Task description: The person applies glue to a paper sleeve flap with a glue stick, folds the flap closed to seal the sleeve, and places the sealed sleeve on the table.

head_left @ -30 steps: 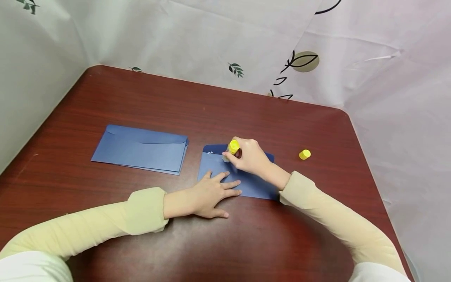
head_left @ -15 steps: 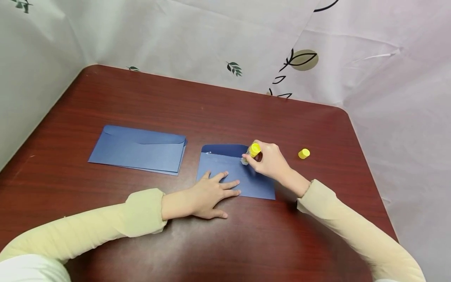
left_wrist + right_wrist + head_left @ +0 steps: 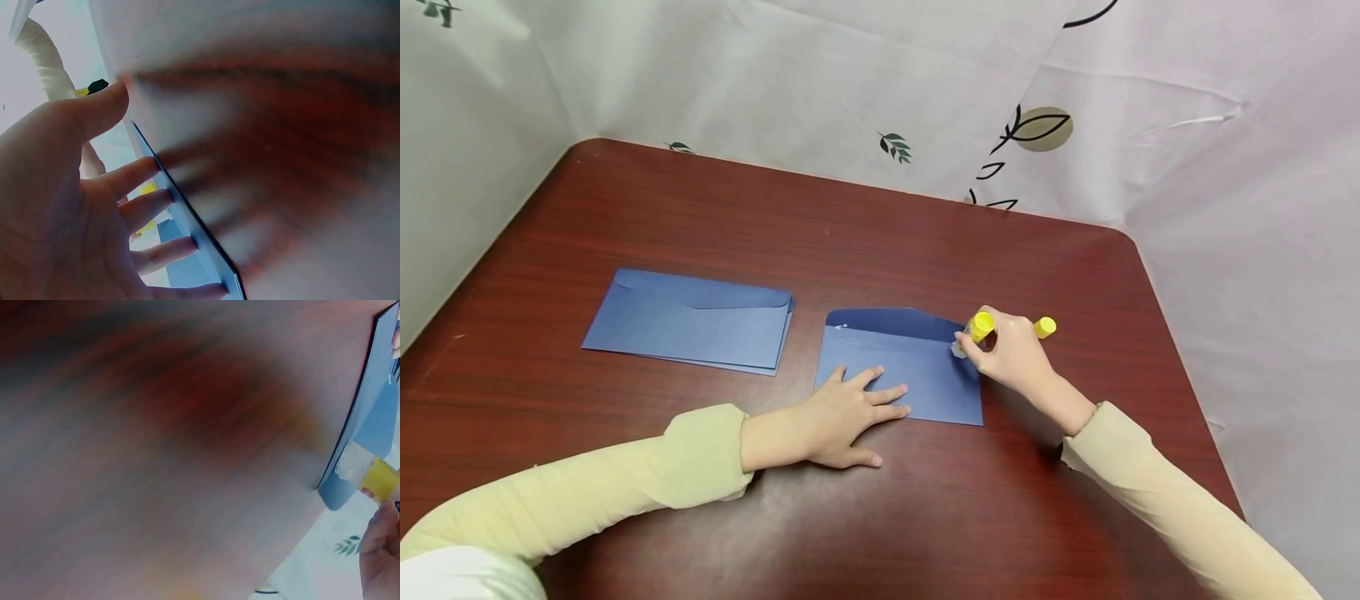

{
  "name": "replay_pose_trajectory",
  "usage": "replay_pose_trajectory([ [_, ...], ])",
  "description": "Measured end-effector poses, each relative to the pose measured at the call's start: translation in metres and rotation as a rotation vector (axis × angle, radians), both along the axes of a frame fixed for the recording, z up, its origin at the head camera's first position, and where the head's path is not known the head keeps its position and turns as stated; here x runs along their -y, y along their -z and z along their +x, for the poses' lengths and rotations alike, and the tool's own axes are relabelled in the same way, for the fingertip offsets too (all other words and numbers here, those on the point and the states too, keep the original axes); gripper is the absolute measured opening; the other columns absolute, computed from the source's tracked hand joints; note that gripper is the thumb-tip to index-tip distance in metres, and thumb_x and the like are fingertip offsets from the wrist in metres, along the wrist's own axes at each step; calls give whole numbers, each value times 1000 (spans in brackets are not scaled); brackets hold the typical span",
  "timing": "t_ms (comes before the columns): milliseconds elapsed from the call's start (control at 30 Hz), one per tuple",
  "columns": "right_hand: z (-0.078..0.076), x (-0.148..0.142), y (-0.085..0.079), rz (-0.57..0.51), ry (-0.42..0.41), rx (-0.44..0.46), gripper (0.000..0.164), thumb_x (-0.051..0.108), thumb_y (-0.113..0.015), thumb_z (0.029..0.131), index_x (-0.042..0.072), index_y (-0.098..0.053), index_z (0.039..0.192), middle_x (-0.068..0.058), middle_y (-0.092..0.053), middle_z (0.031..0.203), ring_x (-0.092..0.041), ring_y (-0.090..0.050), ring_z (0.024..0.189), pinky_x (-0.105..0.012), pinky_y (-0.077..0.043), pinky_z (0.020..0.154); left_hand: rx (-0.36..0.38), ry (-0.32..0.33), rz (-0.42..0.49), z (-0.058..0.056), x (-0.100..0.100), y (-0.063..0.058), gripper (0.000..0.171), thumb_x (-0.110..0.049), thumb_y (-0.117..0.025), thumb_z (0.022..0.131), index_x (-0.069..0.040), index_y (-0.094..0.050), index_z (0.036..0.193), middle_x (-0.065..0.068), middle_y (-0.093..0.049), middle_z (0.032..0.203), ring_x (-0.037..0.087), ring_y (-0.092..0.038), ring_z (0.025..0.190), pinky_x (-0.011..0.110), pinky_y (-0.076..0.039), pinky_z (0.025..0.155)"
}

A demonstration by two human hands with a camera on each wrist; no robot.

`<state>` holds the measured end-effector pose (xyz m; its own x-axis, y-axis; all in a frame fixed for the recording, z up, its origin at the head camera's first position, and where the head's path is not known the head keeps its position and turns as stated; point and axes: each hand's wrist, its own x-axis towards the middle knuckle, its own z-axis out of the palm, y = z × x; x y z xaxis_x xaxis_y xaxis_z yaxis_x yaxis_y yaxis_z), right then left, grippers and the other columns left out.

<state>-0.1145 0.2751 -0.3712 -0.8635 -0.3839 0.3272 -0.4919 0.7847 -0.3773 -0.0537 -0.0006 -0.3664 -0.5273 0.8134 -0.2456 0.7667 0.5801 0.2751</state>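
A blue envelope (image 3: pixel 928 383) lies on the table with its darker flap (image 3: pixel 887 321) folded back at the far side. My left hand (image 3: pixel 835 417) rests on its near left part, fingers spread and straight; the left wrist view shows the fingertips (image 3: pixel 164 197) on the envelope's edge. In my right hand (image 3: pixel 1018 354) a yellow glue stick (image 3: pixel 981 326) is pinched between thumb and fingers. Its whitish lower end meets the envelope near the right end of the flap fold, also visible in the right wrist view beside the yellow glue stick (image 3: pixel 379 479). A whitish streak marks the fold's left end.
Left of the envelope lies a small stack of blue envelopes (image 3: pixel 692 321) with flaps down. A yellow cap (image 3: pixel 1045 327) stands just beyond my right hand. The reddish-brown table (image 3: pixel 820 225) borders a pale leaf-patterned curtain (image 3: pixel 775 83) at the back and sides.
My right hand has slid the glue stick rightward along the flap fold, from left of the envelope's middle to near its right end. My left hand has stayed in place on the envelope.
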Motion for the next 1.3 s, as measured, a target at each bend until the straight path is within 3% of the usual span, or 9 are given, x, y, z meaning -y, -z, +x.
replay_pose_trajectory([
  [333, 1, -13, -6, 23, 37, 72, 17, 23, -73, 83, 11, -61, 81, 3, -61, 65, -7, -47, 52, -21, -41, 50, 8, -3, -13, 0, 0, 0, 67, -57, -59, 87, -29, -42, 146, -7, -31, 157, 32, -24, 146, 65, -32, 106],
  [533, -12, -22, -30, 68, 51, 262, 18, 30, -70, 87, 14, -65, 82, 3, -64, 66, -9, -47, 52, -22, -38, 48, 5, 13, -26, -3, -2, 0, 70, -59, -60, 86, -31, -41, 146, -8, -30, 158, 32, -23, 146, 65, -32, 106],
  [633, -19, -18, -41, 33, 61, 279, 17, 31, -70, 87, 15, -67, 84, 2, -64, 67, -12, -47, 51, -22, -37, 48, 21, 13, -40, -4, -2, -2, 71, -60, -60, 86, -31, -40, 147, -8, -28, 158, 32, -22, 147, 65, -30, 107],
  [767, -24, 13, -43, -91, 12, 201, 14, 27, -72, 86, 14, -69, 86, 2, -68, 71, -12, -53, 53, -21, -43, 49, 34, 6, -58, -4, -1, -4, 72, -61, -60, 85, -32, -39, 147, -9, -28, 158, 31, -21, 147, 65, -30, 107],
  [933, -27, 74, -36, -212, -117, 190, 15, 26, -73, 85, 11, -69, 88, 1, -70, 75, -7, -59, 57, -23, -49, 53, 26, 6, -60, -4, -1, -5, 72, -61, -61, 84, -31, -41, 146, -8, -30, 157, 32, -23, 146, 65, -32, 106],
  [1100, -35, 120, -21, -176, -226, 207, 20, 30, -70, 87, 11, -66, 87, 3, -62, 63, -7, -51, 49, -21, -41, 47, 24, 19, -58, -5, -1, -5, 72, -61, -62, 84, -30, -41, 146, -8, -29, 158, 32, -23, 146, 65, -32, 105],
  [1300, -41, 142, -11, -67, -246, 241, 27, 33, -67, 89, 9, -59, 84, 1, -52, 54, -7, -48, 45, -20, -38, 46, 28, 28, -63, -5, -1, -6, 73, -61, -61, 85, -30, -40, 147, -7, -28, 158, 31, -23, 146, 65, -33, 105],
])
